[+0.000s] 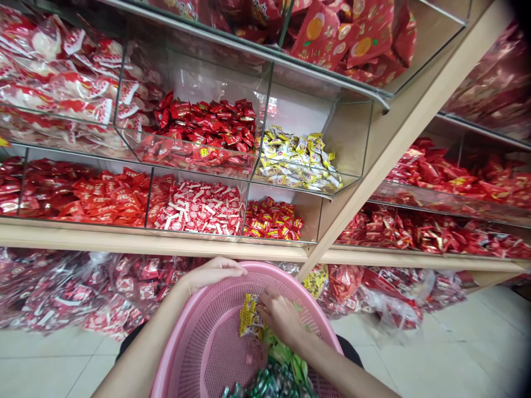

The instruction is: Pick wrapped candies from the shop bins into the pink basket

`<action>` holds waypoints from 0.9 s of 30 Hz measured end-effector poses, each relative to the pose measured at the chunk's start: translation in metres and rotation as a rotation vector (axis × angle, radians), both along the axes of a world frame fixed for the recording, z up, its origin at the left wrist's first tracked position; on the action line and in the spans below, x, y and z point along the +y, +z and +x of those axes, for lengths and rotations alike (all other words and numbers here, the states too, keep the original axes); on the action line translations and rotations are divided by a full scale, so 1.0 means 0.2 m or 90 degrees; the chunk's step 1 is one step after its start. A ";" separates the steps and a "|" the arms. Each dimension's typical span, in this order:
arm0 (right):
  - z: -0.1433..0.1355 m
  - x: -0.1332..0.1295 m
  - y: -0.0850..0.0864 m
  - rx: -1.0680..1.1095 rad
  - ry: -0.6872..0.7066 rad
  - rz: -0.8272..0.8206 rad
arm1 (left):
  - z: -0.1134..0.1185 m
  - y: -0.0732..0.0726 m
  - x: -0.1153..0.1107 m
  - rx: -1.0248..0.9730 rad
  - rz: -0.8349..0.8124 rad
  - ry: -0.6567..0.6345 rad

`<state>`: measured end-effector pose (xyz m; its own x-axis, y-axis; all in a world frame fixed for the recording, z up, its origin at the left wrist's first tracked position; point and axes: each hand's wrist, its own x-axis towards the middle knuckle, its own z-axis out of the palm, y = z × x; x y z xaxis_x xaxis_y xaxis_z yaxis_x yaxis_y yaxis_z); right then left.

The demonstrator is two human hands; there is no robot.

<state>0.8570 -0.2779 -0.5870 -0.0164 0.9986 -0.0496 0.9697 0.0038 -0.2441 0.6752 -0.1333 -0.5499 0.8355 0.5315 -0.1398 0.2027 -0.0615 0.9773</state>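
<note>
Yellow packets [250, 320] inside the basket [207, 320], seemingly pinched at one edge by the right hand [282, 318], with the left hand [218, 272] curled over the rim [269, 269]; likely light, crinkly and slippery, best taken by an end, not squeezed mid-pack.

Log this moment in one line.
left hand: on rim of pink mesh basket | right hand: inside basket, at yellow packets | also inside: dark-green wrapped pieces
</note>
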 end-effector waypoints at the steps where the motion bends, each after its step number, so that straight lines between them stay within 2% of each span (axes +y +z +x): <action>1: -0.02 0.01 0.01 -0.016 -0.012 0.003 | 0.00 0.00 0.00 0.002 -0.001 -0.002; 5: -0.12 0.06 0.04 -0.054 -0.078 -0.014 | 0.00 0.00 0.00 0.005 -0.003 -0.008; 9: -0.19 0.13 0.05 -0.075 -0.097 -0.036 | 0.00 -0.01 0.00 0.004 0.009 -0.009; 17: -0.19 0.14 -0.02 -0.105 -0.101 -0.033 | -0.01 -0.01 0.00 0.002 0.030 -0.003; 27: -0.24 0.15 0.01 -0.119 -0.067 -0.077 | -0.01 -0.02 0.01 0.006 0.018 -0.005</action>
<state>0.8085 -0.2485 -0.5842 0.1083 0.9810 -0.1608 0.9916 -0.1181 -0.0526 0.6732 -0.1303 -0.5548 0.8384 0.5288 -0.1322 0.2110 -0.0913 0.9732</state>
